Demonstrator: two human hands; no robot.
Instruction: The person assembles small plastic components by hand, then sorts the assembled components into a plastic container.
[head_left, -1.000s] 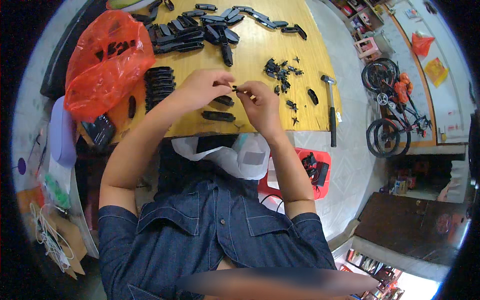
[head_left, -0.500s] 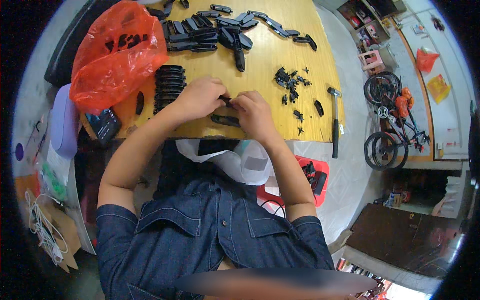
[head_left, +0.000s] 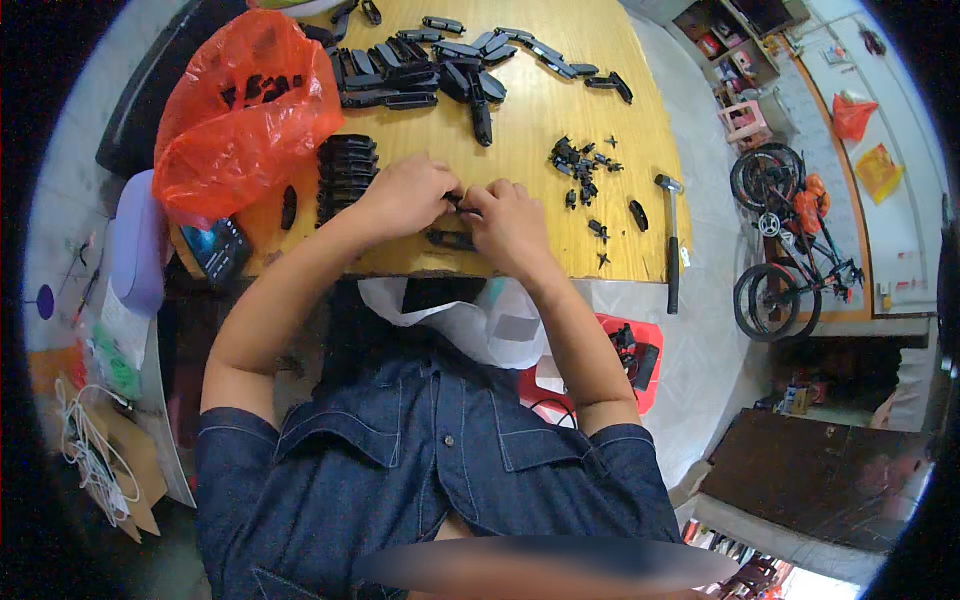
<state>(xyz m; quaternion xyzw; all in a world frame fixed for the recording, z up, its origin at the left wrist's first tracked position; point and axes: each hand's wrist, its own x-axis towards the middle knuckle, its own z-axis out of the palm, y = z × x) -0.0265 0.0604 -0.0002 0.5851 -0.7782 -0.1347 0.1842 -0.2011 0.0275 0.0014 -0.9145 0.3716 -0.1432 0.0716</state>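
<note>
Close to the table's front edge, my left hand (head_left: 408,196) and my right hand (head_left: 508,224) meet with fingers pinched. Between them is a small black plastic part (head_left: 456,203), mostly covered by the fingers. Just below it on the wood lies a longer black plastic piece (head_left: 449,239), partly hidden by my right hand. Beside my left wrist, several curved black pieces (head_left: 346,168) are lined up in a column. To the right of my right hand, a loose heap of tiny black parts (head_left: 580,165) is scattered.
A red plastic bag (head_left: 245,120) and a phone (head_left: 217,250) occupy the table's left side. Long black casings (head_left: 385,72) are piled at the far side. A hammer (head_left: 672,240) lies along the right edge. Below the table sits a red container (head_left: 648,385).
My hands stay together on the small black part, with only slight finger movement. The whole view has shifted a little; nothing on the table has visibly moved.
</note>
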